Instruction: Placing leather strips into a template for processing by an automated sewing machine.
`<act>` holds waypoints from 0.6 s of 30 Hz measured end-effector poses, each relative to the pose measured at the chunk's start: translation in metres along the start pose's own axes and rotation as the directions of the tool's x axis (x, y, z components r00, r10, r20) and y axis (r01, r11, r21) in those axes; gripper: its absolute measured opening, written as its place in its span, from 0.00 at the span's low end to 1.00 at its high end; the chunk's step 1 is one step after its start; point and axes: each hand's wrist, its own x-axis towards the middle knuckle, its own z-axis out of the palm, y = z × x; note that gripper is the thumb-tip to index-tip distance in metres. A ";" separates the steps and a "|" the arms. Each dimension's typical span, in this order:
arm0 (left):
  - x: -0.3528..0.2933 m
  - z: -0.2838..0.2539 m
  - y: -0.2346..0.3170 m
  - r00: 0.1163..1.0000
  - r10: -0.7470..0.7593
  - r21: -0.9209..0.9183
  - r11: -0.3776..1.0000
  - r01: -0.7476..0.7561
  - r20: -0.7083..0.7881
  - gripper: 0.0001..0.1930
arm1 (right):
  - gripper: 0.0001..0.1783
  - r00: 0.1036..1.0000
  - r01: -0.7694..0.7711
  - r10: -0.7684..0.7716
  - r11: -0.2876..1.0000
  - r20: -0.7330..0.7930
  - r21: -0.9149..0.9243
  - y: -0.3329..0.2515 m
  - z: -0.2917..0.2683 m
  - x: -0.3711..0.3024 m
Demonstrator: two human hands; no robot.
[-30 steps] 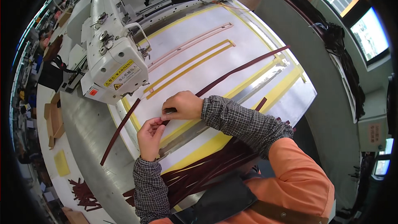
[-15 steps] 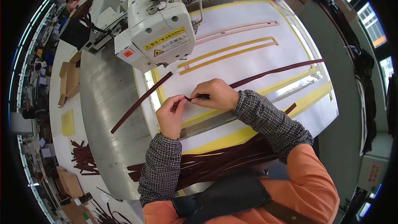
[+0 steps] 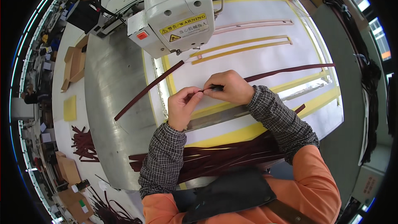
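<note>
Strip [image 3: 290, 69] could twist or slip if either grip loosens, left hand [image 3: 181, 106] and right hand [image 3: 233, 88] apparently both pinching its end

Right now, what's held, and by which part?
Left hand and right hand pinch a long maroon fabric strip, apparently at its left end; something black in the right is unclear.

Grey metal table [image 3: 112, 66]: white yellow-edged sheet [image 3: 265, 58], maroon strips [image 3: 232, 151] on top.
</note>
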 end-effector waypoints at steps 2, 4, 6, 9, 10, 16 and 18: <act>0.000 0.001 0.002 1.000 0.004 -0.014 1.000 -0.004 -0.011 0.09 | 0.10 1.000 0.001 -0.001 1.000 -0.005 0.003 0.000 0.001 0.000; -0.001 0.001 0.001 1.000 -0.001 -0.018 1.000 0.000 -0.014 0.09 | 0.09 1.000 0.000 0.000 1.000 -0.011 0.004 -0.001 0.001 0.000; -0.001 0.001 0.001 1.000 -0.004 -0.023 1.000 0.004 -0.014 0.09 | 0.09 1.000 -0.012 0.012 1.000 -0.017 0.013 -0.001 0.001 0.000; -0.002 -0.002 0.001 1.000 -0.015 -0.035 0.999 0.015 -0.010 0.08 | 0.09 1.000 -0.016 0.017 1.000 -0.009 0.023 -0.001 0.003 0.000; -0.002 -0.002 0.002 0.999 -0.047 -0.038 0.998 0.047 -0.005 0.08 | 0.09 1.000 -0.020 0.021 0.999 -0.013 0.025 -0.001 0.003 0.000; -0.001 -0.002 0.009 0.995 -0.093 -0.077 0.993 0.095 0.021 0.07 | 0.08 1.000 0.017 -0.016 0.999 -0.015 0.042 0.002 0.002 -0.002; -0.001 -0.002 0.009 0.995 -0.095 -0.082 0.992 0.096 0.015 0.07 | 0.08 1.000 0.017 -0.016 0.999 -0.022 0.050 0.001 0.003 -0.001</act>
